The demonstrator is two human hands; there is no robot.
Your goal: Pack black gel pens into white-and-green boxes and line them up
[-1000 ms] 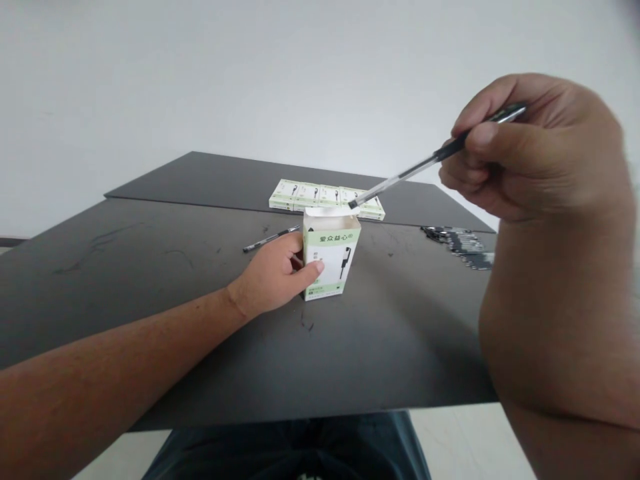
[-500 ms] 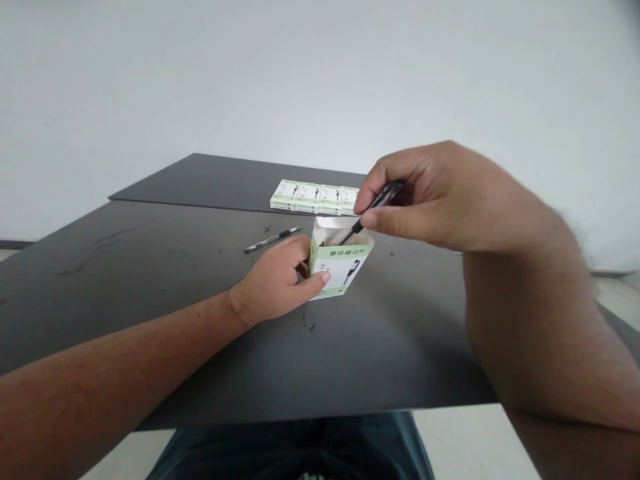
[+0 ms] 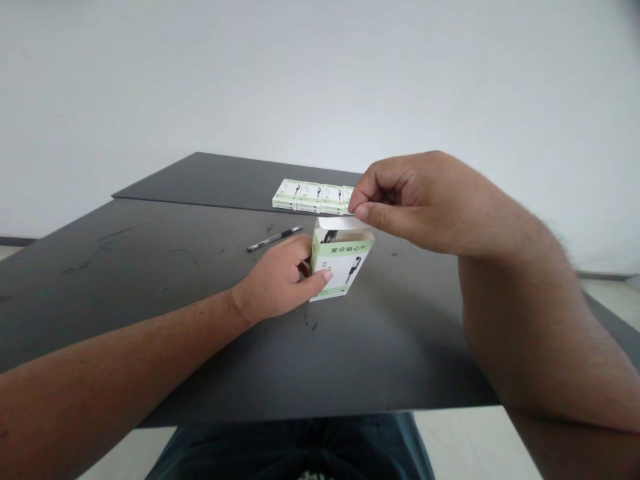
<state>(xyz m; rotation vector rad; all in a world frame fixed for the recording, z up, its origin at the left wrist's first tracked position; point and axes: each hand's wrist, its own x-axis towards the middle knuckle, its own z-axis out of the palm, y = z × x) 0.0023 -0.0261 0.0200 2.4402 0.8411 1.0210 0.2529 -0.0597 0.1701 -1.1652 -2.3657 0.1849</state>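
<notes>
My left hand (image 3: 277,277) grips a small white and green cardboard box (image 3: 343,267) by its left side, thumb on the printed front face. The box is tilted with its top open, and a white flap (image 3: 337,223) stands up at the back. Just inside the opening shows something dark (image 3: 330,236), partly hidden by the front wall. My right hand (image 3: 400,200) hovers over the box's upper right corner, thumb and fingertips pinched together with nothing visible in them. A clear pen with a black grip (image 3: 275,238) lies on the table beyond my left hand.
Several flat white and green boxes (image 3: 310,195) lie side by side in a row further back, the rightmost partly covered by my right hand. They rest on the dark grey table (image 3: 225,373), near a seam across it. A pale wall rises behind.
The pen that my right hand held, tip down in the box opening, no longer shows in the fingers. That hand has moved slightly left and its fingertips have closed together. My left hand still holds the box.
</notes>
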